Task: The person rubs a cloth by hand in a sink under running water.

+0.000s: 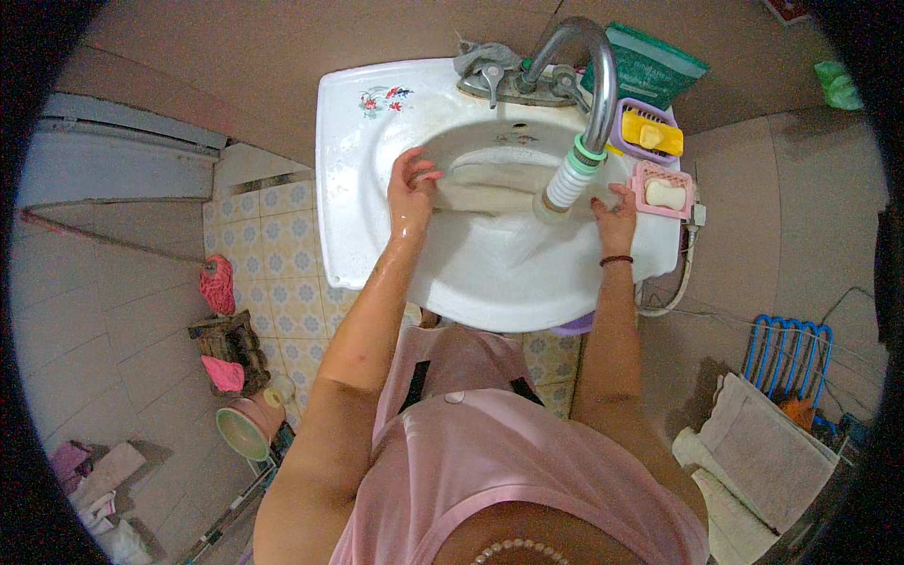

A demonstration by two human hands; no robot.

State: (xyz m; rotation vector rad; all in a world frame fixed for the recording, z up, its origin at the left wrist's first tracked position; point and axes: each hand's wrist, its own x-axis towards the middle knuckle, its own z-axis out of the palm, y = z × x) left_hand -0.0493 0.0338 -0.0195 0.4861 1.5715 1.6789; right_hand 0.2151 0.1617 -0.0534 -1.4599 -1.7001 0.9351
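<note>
I stand over a white ceramic washbasin (494, 282), with a spray of water falling into it from the curved metal faucet (604, 78) and its white and green nozzle extension (566, 183). At the basin's left inner side is my left hand (413, 191), wet, its fingers loosely curled and holding nothing. My right hand (616, 217), with a dark band at the wrist, is above the right rim, beside the pink soap dish (639, 185); its fingers are bent, apart and without any object. Greyish water (487, 198) lies in the bowl, and the drain cannot be made out.
A white soap bar (666, 193) sits in the pink dish. Behind it, a purple basket (631, 145) holds a yellow item (653, 133). A green pouch (646, 67) leans by the wall, and a grey cloth (486, 56) lies behind the faucet handle (494, 83). Towels (770, 445) hang at right.
</note>
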